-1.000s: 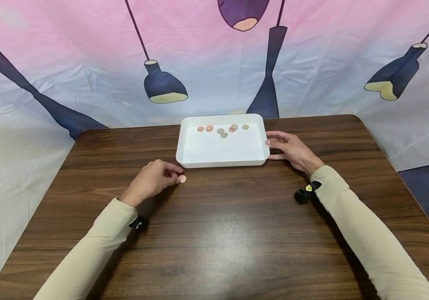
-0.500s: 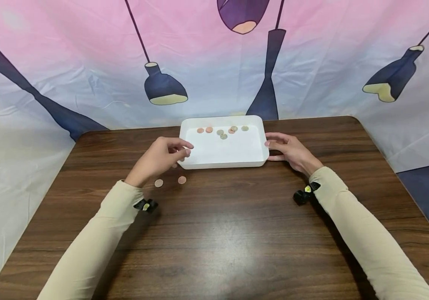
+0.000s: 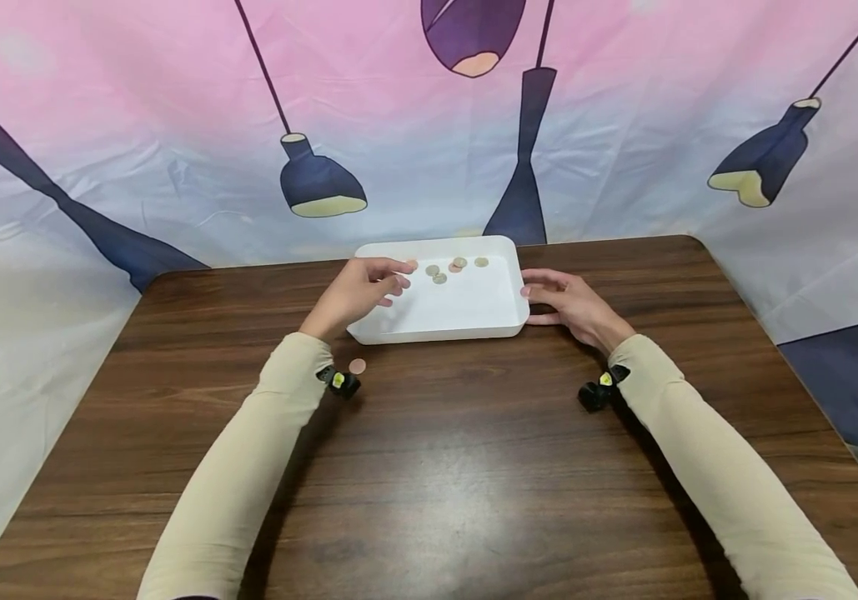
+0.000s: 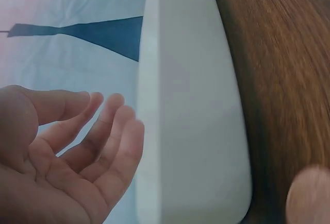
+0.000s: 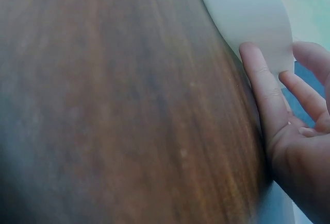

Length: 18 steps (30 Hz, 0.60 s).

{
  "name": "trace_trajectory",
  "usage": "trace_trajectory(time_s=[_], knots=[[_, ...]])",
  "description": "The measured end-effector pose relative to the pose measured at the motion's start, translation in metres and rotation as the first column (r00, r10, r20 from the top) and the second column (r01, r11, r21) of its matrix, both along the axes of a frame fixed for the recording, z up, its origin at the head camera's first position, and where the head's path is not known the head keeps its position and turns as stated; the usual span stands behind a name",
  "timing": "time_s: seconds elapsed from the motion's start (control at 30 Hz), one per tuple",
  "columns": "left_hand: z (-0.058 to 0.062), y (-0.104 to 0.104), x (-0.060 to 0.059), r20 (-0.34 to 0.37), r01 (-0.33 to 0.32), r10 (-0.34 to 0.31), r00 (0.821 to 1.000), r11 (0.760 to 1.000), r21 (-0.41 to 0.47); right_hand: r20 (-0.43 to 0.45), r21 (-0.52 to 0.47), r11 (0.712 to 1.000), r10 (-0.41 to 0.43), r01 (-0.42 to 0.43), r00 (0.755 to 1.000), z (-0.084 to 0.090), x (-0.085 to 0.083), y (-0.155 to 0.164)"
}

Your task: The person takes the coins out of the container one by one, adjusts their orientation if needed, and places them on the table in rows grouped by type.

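the largest thing i see is the patterned cloth (image 3: 398, 100), which hangs behind the dark wooden counter (image 3: 429, 492). near the far edge of this counter the white tray (image 3: 466, 310) stands flat, probably so that i can reach it from both of its ends. at its right end is the right grip (image 3: 579, 308); the fingers are rather straight and spread, with the tips against the end wall, and i believe this contact is meant to stop the tray from sliding. the left grip (image 3: 357, 292) is above the left end of the tray, loosely curved, with a wide gap at the thumb and nothing visible inside; so relaxed a shape suits letting something fall. the silvery coins (image 3: 432, 271) lie in the tray toward its far wall, and a reddish coin (image 3: 412, 264) shows at the left fingertips, though i cannot tell if they touch. the last small thing, a copper-coloured coin (image 3: 357, 367), lies on the counter just before the tray, where picking it up seems easy.
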State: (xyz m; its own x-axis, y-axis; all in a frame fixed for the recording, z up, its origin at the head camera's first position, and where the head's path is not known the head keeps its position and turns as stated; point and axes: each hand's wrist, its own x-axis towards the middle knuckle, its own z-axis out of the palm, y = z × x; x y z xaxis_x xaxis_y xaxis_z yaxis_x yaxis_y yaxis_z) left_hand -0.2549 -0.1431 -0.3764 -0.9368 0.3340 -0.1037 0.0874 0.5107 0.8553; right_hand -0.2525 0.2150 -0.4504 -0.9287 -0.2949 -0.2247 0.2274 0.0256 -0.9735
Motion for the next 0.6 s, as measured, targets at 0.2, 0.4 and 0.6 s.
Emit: trace_trajectory(time_s=[0.2,0.4,0.6], knots=[[-0.018,0.013,-0.013,-0.002,-0.022,0.022,1.000,1.000,0.021,0.002,-0.002,1.000,-0.001,0.001,1.000,0.001,0.001,-0.001],[-0.033,0.023,-0.023,-0.031,-0.041,0.039,0.999,0.998,-0.052,-0.009,-0.006,1.000,-0.003,0.003,1.000,-0.001,0.000,-0.002],[-0.038,0.033,-0.027,-0.061,-0.034,0.024,0.998,0.983,-0.178,-0.011,-0.002,1.000,0.000,0.000,1.000,0.001,-0.001,-0.003]])
